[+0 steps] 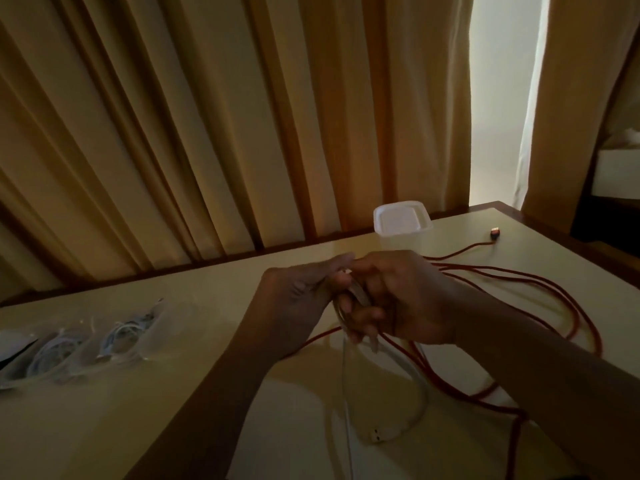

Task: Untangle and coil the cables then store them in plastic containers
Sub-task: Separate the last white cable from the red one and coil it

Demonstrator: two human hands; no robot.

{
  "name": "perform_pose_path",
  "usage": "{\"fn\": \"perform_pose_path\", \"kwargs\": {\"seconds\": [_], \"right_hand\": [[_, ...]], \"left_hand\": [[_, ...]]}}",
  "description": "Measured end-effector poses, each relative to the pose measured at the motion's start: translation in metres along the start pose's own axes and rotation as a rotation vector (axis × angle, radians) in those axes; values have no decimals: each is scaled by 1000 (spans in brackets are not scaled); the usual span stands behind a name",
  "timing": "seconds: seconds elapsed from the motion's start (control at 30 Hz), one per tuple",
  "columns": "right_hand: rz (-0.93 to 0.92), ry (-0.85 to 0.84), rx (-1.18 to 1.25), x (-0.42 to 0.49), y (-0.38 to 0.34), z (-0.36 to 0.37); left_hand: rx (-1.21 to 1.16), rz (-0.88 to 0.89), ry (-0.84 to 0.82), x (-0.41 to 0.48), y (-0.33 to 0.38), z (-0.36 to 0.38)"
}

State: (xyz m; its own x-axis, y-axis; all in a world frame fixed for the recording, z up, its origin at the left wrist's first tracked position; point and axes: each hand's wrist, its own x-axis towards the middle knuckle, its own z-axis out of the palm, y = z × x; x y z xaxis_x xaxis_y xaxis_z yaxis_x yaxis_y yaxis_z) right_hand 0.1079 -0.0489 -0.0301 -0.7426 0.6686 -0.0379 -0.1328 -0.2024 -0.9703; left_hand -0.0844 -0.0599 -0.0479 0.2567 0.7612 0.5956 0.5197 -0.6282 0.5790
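Note:
My left hand (298,292) and my right hand (405,299) meet above the middle of the table. Both pinch a small coil of white cable (353,299) between them. The loose rest of that white cable (420,393) hangs down and loops on the table, its plug lying near the front. A long red cable (540,282) sprawls in loops under and to the right of my right forearm, with its plug (495,233) at the far right. A clear plastic container with a white lid (401,220) stands just behind my hands.
At the left, clear plastic containers (114,341) hold coiled white cables. The cream table (207,393) has a dark wooden edge at the back. Tan curtains (207,116) hang behind it, with a bright gap at the right.

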Motion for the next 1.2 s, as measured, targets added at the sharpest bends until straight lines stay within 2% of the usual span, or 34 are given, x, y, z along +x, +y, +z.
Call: {"fn": "perform_pose_path", "kwargs": {"seconds": [0.07, 0.13, 0.3, 0.47, 0.63, 0.77, 0.83, 0.93, 1.0, 1.03, 1.13, 1.2], "right_hand": [[5, -52, 58, 1, 3, -5], [8, -87, 64, 2, 2, -6], [-83, -45, 127, 5, -2, 2], [-185, 140, -84, -5, -4, 15], [-371, 416, -598, -12, -1, 28], [-511, 562, -772, -12, 6, 37], [-528, 543, -739, -12, 7, 39], [-565, 618, -491, -17, -2, 20], [-543, 685, -434, -22, -6, 5], [-473, 662, -478, -22, -4, 3], [-273, 545, -857, -5, 15, 9], [-277, 548, -959, 5, 21, 17]], "left_hand": [[-189, -105, -81, 1, 3, 4], [-244, -96, -78, 0, 4, 5], [-245, -82, 144, 1, 10, 0], [-194, -40, 173, 0, 11, -5], [-135, -28, 175, -2, 25, 2], [-10, 52, 256, 0, 31, 10], [-17, 54, 287, -1, 33, 11], [226, 128, 454, -7, 18, -2], [239, 70, 592, -10, 7, -12], [230, 43, 631, -10, 3, -14], [190, -10, 619, -8, 5, -4], [127, -63, 612, -8, 9, 4]]}}
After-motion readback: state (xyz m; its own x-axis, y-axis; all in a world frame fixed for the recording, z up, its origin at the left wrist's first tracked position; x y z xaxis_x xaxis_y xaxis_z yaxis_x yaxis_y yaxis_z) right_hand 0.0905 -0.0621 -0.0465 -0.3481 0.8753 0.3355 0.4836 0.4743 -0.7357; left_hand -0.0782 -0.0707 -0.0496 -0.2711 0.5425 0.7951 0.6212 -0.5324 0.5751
